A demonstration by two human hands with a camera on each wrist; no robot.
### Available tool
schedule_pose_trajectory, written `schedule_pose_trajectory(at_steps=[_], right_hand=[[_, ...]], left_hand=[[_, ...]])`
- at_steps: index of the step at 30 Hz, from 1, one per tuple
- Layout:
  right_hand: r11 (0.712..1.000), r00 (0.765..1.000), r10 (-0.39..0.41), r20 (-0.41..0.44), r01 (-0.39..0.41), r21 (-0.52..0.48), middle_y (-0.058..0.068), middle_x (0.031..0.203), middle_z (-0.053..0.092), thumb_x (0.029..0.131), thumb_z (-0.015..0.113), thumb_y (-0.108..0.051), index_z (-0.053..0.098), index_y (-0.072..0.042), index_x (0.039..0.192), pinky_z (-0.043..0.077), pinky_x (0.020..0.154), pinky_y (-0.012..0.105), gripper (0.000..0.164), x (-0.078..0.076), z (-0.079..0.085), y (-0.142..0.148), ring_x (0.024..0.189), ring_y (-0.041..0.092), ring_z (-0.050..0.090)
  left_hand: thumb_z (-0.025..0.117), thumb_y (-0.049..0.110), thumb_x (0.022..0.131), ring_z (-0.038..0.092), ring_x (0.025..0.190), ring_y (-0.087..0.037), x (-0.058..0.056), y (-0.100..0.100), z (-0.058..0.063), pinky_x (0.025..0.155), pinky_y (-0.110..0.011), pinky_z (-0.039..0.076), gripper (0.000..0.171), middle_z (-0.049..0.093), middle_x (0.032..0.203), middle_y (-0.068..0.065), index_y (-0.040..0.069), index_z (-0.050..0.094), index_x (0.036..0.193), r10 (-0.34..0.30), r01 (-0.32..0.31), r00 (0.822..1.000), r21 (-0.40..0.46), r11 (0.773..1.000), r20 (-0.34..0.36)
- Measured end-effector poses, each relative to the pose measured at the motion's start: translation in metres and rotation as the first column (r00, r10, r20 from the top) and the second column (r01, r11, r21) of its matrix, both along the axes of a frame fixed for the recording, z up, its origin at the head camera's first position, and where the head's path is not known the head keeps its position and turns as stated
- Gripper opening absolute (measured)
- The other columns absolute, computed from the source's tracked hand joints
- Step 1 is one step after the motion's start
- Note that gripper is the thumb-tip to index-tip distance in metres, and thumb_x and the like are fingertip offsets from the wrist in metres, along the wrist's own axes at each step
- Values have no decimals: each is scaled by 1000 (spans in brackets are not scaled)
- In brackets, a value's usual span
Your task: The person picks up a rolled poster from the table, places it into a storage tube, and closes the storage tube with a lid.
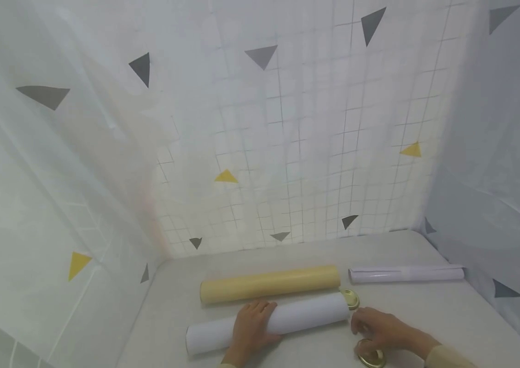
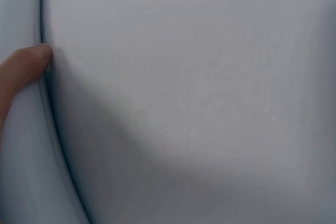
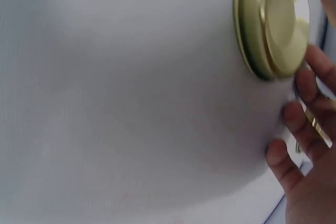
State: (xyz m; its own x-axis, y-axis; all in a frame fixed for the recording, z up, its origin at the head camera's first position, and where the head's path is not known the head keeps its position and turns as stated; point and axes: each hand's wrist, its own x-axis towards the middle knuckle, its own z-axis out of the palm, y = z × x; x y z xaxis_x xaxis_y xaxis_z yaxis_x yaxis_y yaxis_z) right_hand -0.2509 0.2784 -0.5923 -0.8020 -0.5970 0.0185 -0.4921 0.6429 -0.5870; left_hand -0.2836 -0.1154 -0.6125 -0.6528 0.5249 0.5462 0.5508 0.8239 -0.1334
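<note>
A white tube lies slanted across the front of the table. My left hand holds it near the middle, fingers over the top and thumb at its near side. My right hand is just past the tube's right end, fingers bent and spread, with a gap between them and the thumb. Close under its thumb is a round gold metal lid; in the right wrist view this lid shows its stepped rim beside the index fingertip. Another gold lid lies by the tube's right end.
Behind the white tube lies a yellow tube, nearly parallel to it. A glossy pale roll rests at the back right of the white table. Translucent sheeting with grey and yellow triangles surrounds the table's back and sides.
</note>
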Motion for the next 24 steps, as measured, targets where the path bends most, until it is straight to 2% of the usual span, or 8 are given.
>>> schedule_pose_trajectory(at_steps=[6,12,18,21,24], right_hand=[[998,999,-45,-25,46,43,-13,95,57,80,82,-52,59,-26,102,42,63,19,41,-1,-3,-7,81,-5,46],[998,998,-43,49,41,51,-15,98,58,81,81,-51,60,-27,104,45,68,21,39,-6,-6,-1,84,-5,48],[1000,988,-12,151,13,-9,-11,102,62,81,83,-40,63,-23,106,49,76,23,36,-8,-4,7,88,-2,51],[1000,992,12,124,-10,-20,-11,104,63,81,82,-39,62,-23,106,50,79,23,36,-10,-5,10,92,-2,53],[1000,998,19,62,-18,-18,-13,104,64,84,80,-40,63,-24,105,52,80,22,32,-13,-7,13,94,-3,55]], left_hand=[[90,66,52,70,98,-12,-1,0,0,82,-29,58,81,74,104,9,24,69,118,-6,6,1000,8,1000,-9],[90,67,51,70,97,-11,-2,0,-3,81,-28,58,82,74,103,9,24,69,118,-12,12,999,0,1000,-30],[90,67,48,69,96,-10,-2,-1,-5,80,-27,57,83,73,102,10,24,69,117,-21,21,997,-2,1000,-73],[90,67,49,69,96,-11,-2,-2,-5,80,-27,57,83,73,102,10,24,68,117,-22,22,997,0,1000,-68],[90,67,50,69,97,-11,-2,-1,-4,80,-27,57,84,73,103,10,24,68,119,-19,19,998,3,1000,-56]])
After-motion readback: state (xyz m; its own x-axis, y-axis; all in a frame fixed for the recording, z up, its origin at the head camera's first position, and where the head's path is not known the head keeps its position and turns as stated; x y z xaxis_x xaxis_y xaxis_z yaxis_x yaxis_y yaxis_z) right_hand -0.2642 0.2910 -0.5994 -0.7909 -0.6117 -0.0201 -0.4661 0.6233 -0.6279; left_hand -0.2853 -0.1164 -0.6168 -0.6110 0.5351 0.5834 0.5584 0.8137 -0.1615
